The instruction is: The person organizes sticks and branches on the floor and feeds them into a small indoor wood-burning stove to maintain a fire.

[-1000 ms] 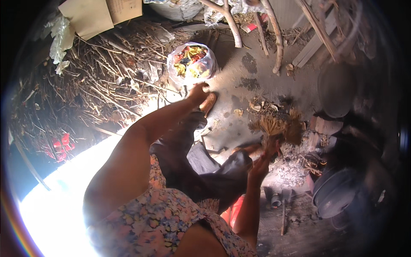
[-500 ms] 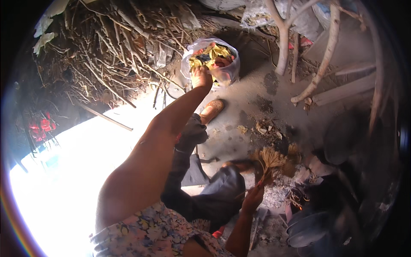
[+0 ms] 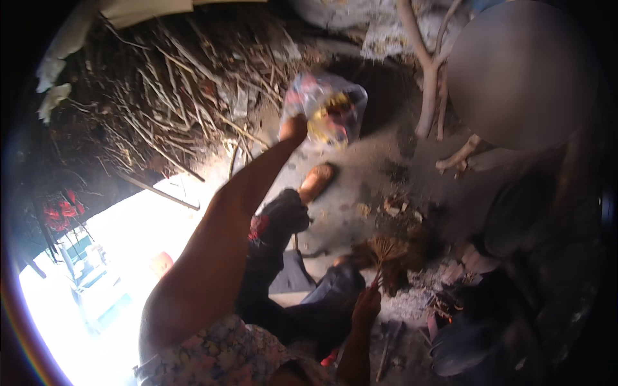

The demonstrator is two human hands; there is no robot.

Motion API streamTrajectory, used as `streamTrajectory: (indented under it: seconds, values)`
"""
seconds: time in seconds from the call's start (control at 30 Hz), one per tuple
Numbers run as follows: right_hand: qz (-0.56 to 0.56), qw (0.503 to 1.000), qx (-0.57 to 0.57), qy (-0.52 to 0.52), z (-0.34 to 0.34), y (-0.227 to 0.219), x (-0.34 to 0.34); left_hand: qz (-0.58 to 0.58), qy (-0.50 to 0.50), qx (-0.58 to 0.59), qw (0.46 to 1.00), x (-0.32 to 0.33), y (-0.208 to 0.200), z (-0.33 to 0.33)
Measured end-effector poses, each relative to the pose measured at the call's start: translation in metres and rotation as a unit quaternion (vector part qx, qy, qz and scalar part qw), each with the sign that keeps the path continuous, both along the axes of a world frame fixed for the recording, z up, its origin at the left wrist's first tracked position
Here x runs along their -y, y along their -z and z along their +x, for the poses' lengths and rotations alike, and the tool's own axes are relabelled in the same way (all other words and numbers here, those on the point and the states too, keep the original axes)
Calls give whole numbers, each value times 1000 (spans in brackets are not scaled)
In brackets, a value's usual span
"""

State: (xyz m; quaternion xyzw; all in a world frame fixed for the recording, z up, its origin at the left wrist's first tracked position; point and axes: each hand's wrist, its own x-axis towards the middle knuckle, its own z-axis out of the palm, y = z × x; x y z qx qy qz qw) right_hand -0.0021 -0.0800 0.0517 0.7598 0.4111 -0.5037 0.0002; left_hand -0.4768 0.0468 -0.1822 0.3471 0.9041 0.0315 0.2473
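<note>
My left arm reaches forward to a clear plastic bag (image 3: 359, 106) with yellow, red and dark wrappers or scraps inside. My left hand (image 3: 294, 127) is closed at the bag's near left side; its fingers are smeared and partly hidden. Lower down, my right hand (image 3: 367, 302) is wrapped round the narrow end of a small straw whisk broom (image 3: 384, 248), whose bristles fan out away from me, above the dusty floor and next to the ash.
A pile of dry sticks (image 3: 161, 90) fills the far left. Forked wooden posts (image 3: 426, 96) stand at the far right, partly behind a blurred round patch. Ash (image 3: 418, 299) and glowing embers (image 3: 449, 318) lie at right, by dark round pans (image 3: 460, 347). One sandal (image 3: 317, 182) shows mid-floor.
My left hand has moved from the bag's open top to its left side, and the bag has changed shape and tipped. My right hand with the whisk broom has shifted slightly left.
</note>
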Motion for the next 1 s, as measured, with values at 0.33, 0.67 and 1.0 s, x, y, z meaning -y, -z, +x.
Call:
streamTrajectory:
  seconds: [0.33,0.67,1.0]
  values:
    - [193,957,-34,-212,39,-41,-2,195,52,224,953,20,-257,90]
    - [227,961,-157,-32,55,-100,-16,533,-35,515,671,48,-548,131]
    - [310,939,-125,-85,15,-182,-42,575,219,-154,773,-37,-732,60]
